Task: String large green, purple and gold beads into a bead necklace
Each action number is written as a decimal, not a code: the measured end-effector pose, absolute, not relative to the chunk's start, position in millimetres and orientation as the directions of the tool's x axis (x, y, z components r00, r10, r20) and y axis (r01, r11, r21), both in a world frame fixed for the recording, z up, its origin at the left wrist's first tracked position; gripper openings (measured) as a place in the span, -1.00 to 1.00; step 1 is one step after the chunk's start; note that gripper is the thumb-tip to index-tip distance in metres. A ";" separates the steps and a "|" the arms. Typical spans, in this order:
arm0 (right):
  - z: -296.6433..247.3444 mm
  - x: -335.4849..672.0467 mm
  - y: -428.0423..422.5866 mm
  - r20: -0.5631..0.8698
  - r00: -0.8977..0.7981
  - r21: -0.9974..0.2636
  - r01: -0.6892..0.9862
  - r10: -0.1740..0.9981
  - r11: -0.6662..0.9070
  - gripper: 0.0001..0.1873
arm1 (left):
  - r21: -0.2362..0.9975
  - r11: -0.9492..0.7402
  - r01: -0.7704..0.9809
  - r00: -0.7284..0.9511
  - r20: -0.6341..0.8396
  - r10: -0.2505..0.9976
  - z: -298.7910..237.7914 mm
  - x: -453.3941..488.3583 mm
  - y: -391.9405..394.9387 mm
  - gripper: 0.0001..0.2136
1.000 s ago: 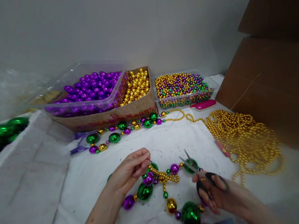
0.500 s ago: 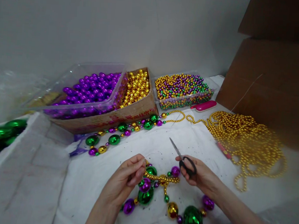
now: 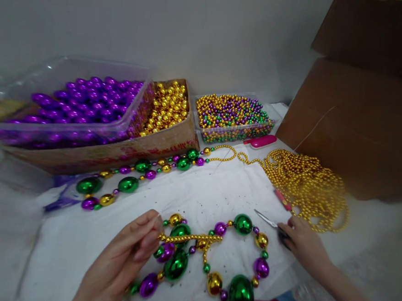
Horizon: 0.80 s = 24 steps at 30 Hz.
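In my left hand point(image 3: 120, 255), thumb and fingers are pinched together on the end of a bead necklace point(image 3: 195, 237), where a short gold-bead length stretches out to the right. Large green, purple and gold beads of that necklace lie on the white cloth point(image 3: 215, 188), curving round in a loop on the right. My right hand point(image 3: 300, 240) is closed on scissors point(image 3: 265, 218), whose silver blades point up and left, apart from the beads. Its fingers partly cover the black handles.
A second bead necklace point(image 3: 128, 184) lies along a cardboard box holding gold beads point(image 3: 168, 104) and a clear tub of purple beads point(image 3: 94, 97). Behind are a tub of small mixed beads point(image 3: 233, 113) and a pink-handled tool point(image 3: 262, 141). Gold bead strands point(image 3: 305, 185) are heaped beside a brown carton point(image 3: 354, 120).
My right hand has moved right with the scissors, away from the beads. My left hand still pinches the necklace end. The view has shifted, and more of the necklace's right loop shows.
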State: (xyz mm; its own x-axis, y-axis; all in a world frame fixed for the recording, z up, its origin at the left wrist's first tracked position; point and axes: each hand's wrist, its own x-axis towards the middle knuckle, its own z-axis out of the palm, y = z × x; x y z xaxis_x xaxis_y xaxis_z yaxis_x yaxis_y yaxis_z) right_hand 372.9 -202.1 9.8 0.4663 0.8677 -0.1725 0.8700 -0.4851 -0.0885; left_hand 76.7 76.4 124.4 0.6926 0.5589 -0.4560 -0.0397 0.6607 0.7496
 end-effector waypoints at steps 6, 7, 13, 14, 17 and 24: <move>41.8 390.3 -177.2 -0.384 0.336 -0.171 0.889 0.860 -0.424 -0.58 | 0.784 0.620 -0.027 0.662 -0.451 0.599 137.2 54.4 66.7 -0.76; 47.4 393.7 -166.4 -0.375 0.315 -0.186 0.896 0.872 -0.404 -0.60 | 0.778 0.628 -0.025 0.657 -0.460 0.597 136.5 53.6 64.0 -0.76; 48.9 369.0 -63.5 -0.171 0.166 -0.323 0.922 0.971 -0.215 -0.70 | 0.752 0.657 -0.052 0.663 -0.466 0.586 123.7 60.1 49.0 -0.80; 43.8 361.4 -49.2 -0.143 0.151 -0.335 0.923 0.978 -0.192 -0.71 | 0.751 0.658 -0.057 0.668 -0.460 0.584 122.1 60.6 47.4 -0.80; 29.0 353.7 -24.3 -0.075 0.150 -0.351 0.921 0.986 -0.167 -0.82 | 0.748 0.661 -0.061 0.682 -0.452 0.575 119.9 59.3 45.0 -0.81; 77.0 446.9 -41.5 0.240 0.479 -0.341 0.856 0.844 -0.388 -0.86 | 0.733 0.674 -0.091 0.696 -0.438 0.570 115.0 68.2 46.3 -0.80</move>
